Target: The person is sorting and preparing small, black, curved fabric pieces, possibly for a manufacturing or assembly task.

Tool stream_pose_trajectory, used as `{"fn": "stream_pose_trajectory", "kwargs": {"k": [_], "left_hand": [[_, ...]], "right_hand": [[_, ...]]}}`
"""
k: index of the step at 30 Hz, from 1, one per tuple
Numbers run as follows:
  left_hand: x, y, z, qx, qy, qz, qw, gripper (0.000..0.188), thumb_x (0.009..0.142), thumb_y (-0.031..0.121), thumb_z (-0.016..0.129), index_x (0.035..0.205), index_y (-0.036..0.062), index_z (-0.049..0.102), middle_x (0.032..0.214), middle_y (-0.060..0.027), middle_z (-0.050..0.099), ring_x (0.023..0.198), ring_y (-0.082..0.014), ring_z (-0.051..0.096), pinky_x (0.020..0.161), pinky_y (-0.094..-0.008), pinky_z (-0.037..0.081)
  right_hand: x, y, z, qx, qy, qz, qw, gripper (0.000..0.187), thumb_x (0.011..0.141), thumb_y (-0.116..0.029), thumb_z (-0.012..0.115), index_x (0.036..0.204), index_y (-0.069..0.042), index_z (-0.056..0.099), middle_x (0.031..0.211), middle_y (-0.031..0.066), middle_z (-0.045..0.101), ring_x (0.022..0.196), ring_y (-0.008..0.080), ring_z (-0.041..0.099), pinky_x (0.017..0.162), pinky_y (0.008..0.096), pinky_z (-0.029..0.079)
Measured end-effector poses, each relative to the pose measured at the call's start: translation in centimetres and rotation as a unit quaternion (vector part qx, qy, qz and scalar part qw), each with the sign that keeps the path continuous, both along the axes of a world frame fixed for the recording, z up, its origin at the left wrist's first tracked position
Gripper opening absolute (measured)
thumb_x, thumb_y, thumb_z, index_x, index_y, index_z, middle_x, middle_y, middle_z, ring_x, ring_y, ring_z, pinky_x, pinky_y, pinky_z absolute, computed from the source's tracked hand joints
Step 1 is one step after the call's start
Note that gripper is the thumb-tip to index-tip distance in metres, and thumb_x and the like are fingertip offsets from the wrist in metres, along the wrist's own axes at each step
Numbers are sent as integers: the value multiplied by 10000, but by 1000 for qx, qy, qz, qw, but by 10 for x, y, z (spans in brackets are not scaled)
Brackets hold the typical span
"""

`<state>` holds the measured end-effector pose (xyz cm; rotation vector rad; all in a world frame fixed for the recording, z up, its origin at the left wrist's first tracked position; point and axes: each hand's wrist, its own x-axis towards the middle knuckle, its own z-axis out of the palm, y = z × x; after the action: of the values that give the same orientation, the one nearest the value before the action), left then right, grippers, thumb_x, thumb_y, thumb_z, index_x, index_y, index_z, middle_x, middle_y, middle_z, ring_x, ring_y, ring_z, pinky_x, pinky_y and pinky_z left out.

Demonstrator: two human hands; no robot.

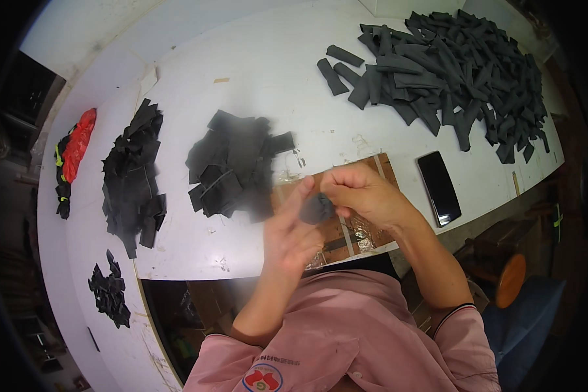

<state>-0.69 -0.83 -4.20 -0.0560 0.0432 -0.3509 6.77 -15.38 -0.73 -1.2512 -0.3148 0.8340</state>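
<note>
A small dark grey piece of soft, cloth-like material is bunched between my hands, above the front edge of the table. My left hand holds it from the left, index finger stretched upward along its side. Curled into a pinch, my right hand grips its right edge; the exact fingertip contact is partly hidden. Under both hands lies a brown board with strips of clear tape across it. Just left of the hands is a heap of flat black pieces, slightly blurred.
A large pile of dark grey tube-like pieces covers the far right of the white table. A black phone lies right of the board. Further left are another black heap, small black scraps and a red-and-black bundle.
</note>
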Motion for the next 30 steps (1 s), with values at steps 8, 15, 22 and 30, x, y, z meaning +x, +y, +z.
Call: {"fn": "stream_pose_trajectory", "kwargs": {"k": [8, 15, 22, 30], "left_hand": [[1, -9, 39, 686, -157, 225, 674, 244, 813, 55, 549, 1044, -21, 526, 981, -72, 560, 759, -95, 520, 615, -194, 406], [-8, -14, 44, 638, -198, 334, 665, 66, 755, 14, 603, 780, -26, 558, 852, -146, 600, 874, -210, 526, 790, -306, 410], [-11, -13, 13, 566, -145, 235, 777, 104, 758, 45, 619, 819, -14, 560, 943, -148, 582, 895, -196, 538, 805, -320, 434], [4, -20, 50, 573, -168, 186, 780, 184, 681, 21, 688, 804, -16, 556, 922, -126, 593, 854, -165, 555, 751, -277, 452]], "right_hand": [[-3, -12, -19, 39, -7, -14, 999, 186, 849, -192, 527, 750, -35, 543, 656, -22, 490, 559, 42, 432, 504, 180, 354], [-23, -11, 38, -150, -598, -117, 779, 238, 687, -208, 652, 706, -11, 520, 694, 70, 511, 624, 182, 518, 544, 321, 414], [-29, -20, -4, -239, -615, -83, 747, 163, 615, -145, 640, 634, -36, 519, 634, 66, 503, 599, 214, 511, 492, 326, 418], [-29, -18, 3, -218, -618, -99, 749, 74, 642, -70, 579, 690, -26, 545, 643, 76, 526, 598, 233, 535, 514, 337, 441]]}}
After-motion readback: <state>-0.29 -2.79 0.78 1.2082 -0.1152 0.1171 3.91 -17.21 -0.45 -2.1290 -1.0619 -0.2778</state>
